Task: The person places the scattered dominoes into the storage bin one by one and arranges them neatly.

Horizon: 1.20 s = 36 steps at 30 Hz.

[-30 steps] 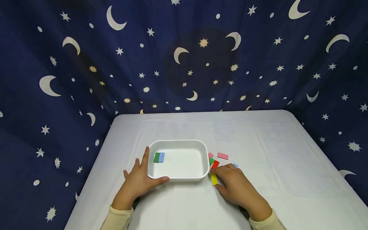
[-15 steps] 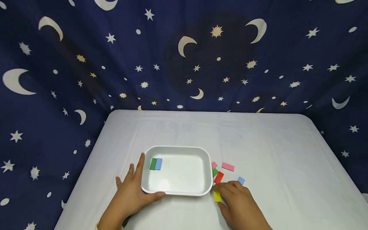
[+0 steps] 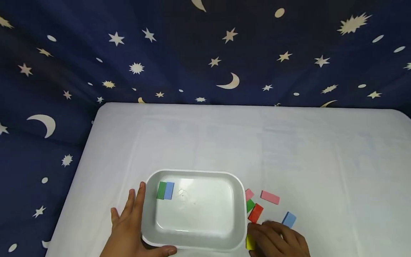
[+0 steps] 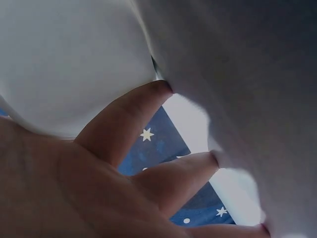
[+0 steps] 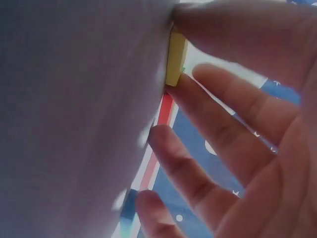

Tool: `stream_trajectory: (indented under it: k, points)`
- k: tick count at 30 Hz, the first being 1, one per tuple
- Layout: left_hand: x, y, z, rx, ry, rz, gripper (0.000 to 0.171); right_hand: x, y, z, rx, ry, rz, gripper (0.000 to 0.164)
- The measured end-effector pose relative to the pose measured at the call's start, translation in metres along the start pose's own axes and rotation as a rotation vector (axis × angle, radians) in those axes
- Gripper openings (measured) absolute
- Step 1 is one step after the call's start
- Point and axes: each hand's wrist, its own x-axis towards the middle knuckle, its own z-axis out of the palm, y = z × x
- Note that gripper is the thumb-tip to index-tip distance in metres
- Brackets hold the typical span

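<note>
Over the last second the head view had dipped and drawn nearer, while the pieces about the hands had barely changed place. The right hand (image 3: 280, 239) had stayed at the yellow block (image 5: 176, 59), pinching it between thumb and a fingertip, one at each end; the block seemed to rest on the bench (image 3: 205, 139), just beside the white tray (image 3: 199, 173) to that hand's left. More of the loose blue block (image 3: 289, 219) now showed beyond the right hand's knuckles. The left hand (image 3: 128, 228) had kept its place too — fingers straight and spread beside the tray's wall, thumb along its near side. As a judgement, the work stood at the same stage: the green block (image 3: 161, 190) and blue block (image 3: 169, 191) lay in the tray, side by side, near the left hand's index finger.

The tray was a smooth, glossy rectangle with rounded corners and soft highlights — plastic, perhaps. The blocks were small, flat oblongs with crisp edges; the red block (image 3: 255, 213) and pink block (image 3: 270, 197), ahead of the right hand, looked plain and matte. Pale cloth with faint creases covered the bench.
</note>
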Motion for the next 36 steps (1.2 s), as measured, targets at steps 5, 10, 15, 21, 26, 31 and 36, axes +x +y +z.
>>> stream_trajectory:
  k: [5,10,15,21,26,31,36]
  points:
    - [0.018,-0.01,0.0,0.039,-0.066,-0.064,0.161,0.016,-0.003,0.007,-0.037,-0.132,0.111,0.056]
    - [0.041,-0.012,0.025,0.128,-0.164,-0.171,0.164,0.027,0.02,0.025,-0.053,-0.184,0.083,0.069]
    - [0.064,-0.01,0.053,0.131,-0.12,-0.172,0.164,0.036,0.053,0.041,-0.045,-0.138,0.017,0.07]
    - [0.087,-0.006,0.081,0.12,-0.011,-0.097,0.159,0.052,0.084,0.047,-0.051,-0.094,-0.035,0.067]
    - [0.104,-0.001,0.093,0.149,0.0,-0.123,0.161,0.065,0.098,0.052,-0.058,-0.132,-0.033,0.064]
    - [0.126,-0.004,0.1,0.13,0.041,-0.116,0.159,0.09,0.112,0.06,-0.062,-0.188,0.003,0.058]
    - [0.159,-0.01,0.101,0.099,0.073,-0.079,0.156,0.117,0.126,0.074,-0.034,-0.177,0.037,0.055]
